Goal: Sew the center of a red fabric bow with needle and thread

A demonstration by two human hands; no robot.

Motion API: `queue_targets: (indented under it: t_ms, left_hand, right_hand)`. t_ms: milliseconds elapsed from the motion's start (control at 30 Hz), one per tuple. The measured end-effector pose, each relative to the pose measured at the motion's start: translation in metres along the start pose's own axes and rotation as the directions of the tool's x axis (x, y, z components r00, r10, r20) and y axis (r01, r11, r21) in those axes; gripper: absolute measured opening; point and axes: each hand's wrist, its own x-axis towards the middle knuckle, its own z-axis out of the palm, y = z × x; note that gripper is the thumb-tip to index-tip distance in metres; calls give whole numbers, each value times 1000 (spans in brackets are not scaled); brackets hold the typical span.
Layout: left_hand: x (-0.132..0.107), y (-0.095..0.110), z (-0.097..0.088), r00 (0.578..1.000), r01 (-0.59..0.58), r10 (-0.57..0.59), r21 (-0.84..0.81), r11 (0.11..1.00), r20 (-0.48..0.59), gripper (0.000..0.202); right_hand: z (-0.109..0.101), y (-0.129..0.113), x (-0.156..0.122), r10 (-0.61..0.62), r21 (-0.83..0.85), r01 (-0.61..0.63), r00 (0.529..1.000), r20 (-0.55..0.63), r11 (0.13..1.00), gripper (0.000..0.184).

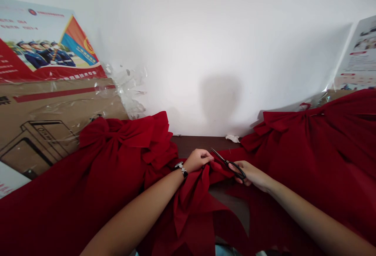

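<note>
My left hand (199, 159), with a watch (179, 166) and a bracelet on its wrist, pinches the gathered middle of a red fabric bow (195, 189). Folds and tails of this bow hang down toward me over the table edge. In my right hand (249, 174) is a pair of black-handled scissors (225, 161). Their blades point up and left, close above the red cloth and a little right of my left fingertips. The blades look nearly closed. What lies right under my left fingers is hidden.
Large red bows with long tails lie heaped at left (117, 138) and right (305, 130). A cardboard box (58, 126) with loose clear plastic stands at the left. A dark table (199, 143) meets the white wall, with a crumpled white tissue (232, 138) on it.
</note>
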Motion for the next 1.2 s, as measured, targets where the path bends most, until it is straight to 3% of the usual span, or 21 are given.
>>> queue_targets:
  t_ms: [367,1200]
  left_hand:
    - [1,-1,1,1000,3,-2,20,1000,-12,21]
    - [0,-2,0,1000,-2,2,25,1000,-21,21]
  right_hand:
    - [2,-4,-2,4,3,-4,1000,-30,1000,68]
    - [-4,1,-10,31,120,-35,999,34,992,65]
